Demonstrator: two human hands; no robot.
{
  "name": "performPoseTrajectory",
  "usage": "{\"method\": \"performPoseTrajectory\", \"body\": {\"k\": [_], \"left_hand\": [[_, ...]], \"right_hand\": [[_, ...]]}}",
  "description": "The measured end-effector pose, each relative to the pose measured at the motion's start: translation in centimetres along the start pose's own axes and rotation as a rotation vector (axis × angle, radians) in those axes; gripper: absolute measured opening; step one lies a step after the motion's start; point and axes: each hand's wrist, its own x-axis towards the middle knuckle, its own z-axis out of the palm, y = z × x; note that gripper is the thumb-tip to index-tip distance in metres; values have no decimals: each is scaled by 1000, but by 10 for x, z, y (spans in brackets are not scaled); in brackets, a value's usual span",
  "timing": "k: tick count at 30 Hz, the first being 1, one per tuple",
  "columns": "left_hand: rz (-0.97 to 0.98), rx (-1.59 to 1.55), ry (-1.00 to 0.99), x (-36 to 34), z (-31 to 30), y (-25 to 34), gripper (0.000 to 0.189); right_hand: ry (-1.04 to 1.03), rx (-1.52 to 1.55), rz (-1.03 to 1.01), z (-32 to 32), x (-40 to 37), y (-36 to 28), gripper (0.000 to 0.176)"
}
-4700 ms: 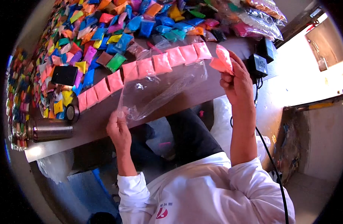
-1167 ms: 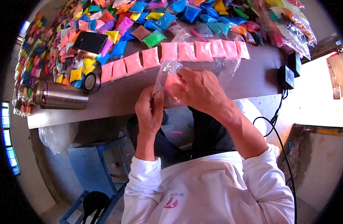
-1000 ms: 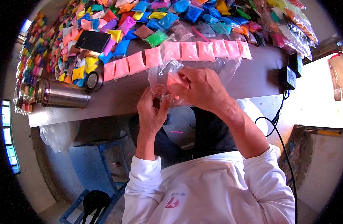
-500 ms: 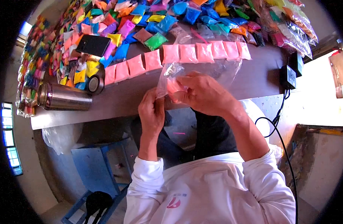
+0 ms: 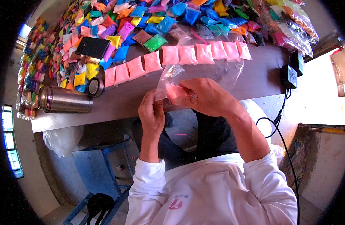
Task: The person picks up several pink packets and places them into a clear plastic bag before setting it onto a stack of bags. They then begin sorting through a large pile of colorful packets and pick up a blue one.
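My left hand (image 5: 152,110) is closed on the edge of a large clear plastic bag (image 5: 217,73), which spreads out over the table's front edge. In my right hand (image 5: 206,96), a pink packet (image 5: 175,92) is pinched between thumb and fingers at the bag's near left end. Clear film overlaps the packet, and its far side is hidden by my fingers. Just beyond my hands, a row of several small pink packets (image 5: 188,55) lies across the table; the bag partly overlaps the row's near edge.
Heaped packets of many colours (image 5: 142,18) cover the back and left of the table (image 5: 255,80). A black phone (image 5: 93,47) rests on them. A steel flask (image 5: 65,99) lies beside its lid (image 5: 95,87). At right are a black power adapter (image 5: 289,77) and its cable.
My right hand has shifted slightly down with the pink packet, and its fingers have closed in more over it. My left hand stays at the bag's edge.
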Motion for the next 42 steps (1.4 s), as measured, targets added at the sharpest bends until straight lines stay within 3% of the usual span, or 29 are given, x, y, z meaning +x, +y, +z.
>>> {"method": "performPoseTrajectory", "body": {"k": [7, 11, 13, 15, 17, 18, 20, 21, 23, 26, 33, 35, 38, 40, 42], "left_hand": [[36, 77, 4, 0, 0, 0, 14], [-32, 27, -18, -1, -2, 0, 15], [17, 79, -12, -5, 0, -12, 26], [-26, 1, 0, -5, 5, -9, 29], [2, 66, 37, 0, 4, 8, 31], [0, 44, 24, 0, 3, 4, 33], [-34, 50, -2, -1, 1, 0, 33], [-74, 62, -27, -2, 2, -1, 34], [-86, 33, -27, 0, 1, 8, 33], [-114, 68, -6, 0, 0, 9, 32], [-105, 40, -10, 0, 1, 6, 33], [-105, 44, -3, -1, 1, 6, 33], [-109, 38, 1, -2, 0, 2, 34], [-112, 29, -2, -2, -2, 1, 34], [-83, 39, -1, -1, -3, 3, 34]], "right_hand": [[-42, -62, 38, 7, 3, 8, 32], [144, -38, 25, -10, -7, 0, 24], [235, -44, 74, -29, -17, 0, 20], [762, 112, 88, -53, -25, 10, 17], [1028, -97, 94, -82, -28, 26, 17], [1035, -106, 96, -93, -29, 40, 17], [1056, -403, 246, -101, -30, 79, 17], [981, -416, 374, -101, -30, 87, 22], [867, -543, 390, -96, -31, 113, 33], [785, -520, 284, -88, -29, 141, 41], [720, -560, 335, -85, -30, 149, 36], [778, -611, 305, -83, -31, 152, 31], [846, -468, 423, -80, -34, 146, 29], [965, -490, 235, -73, -32, 146, 28], [906, -466, 199, -68, -29, 145, 29]]}}
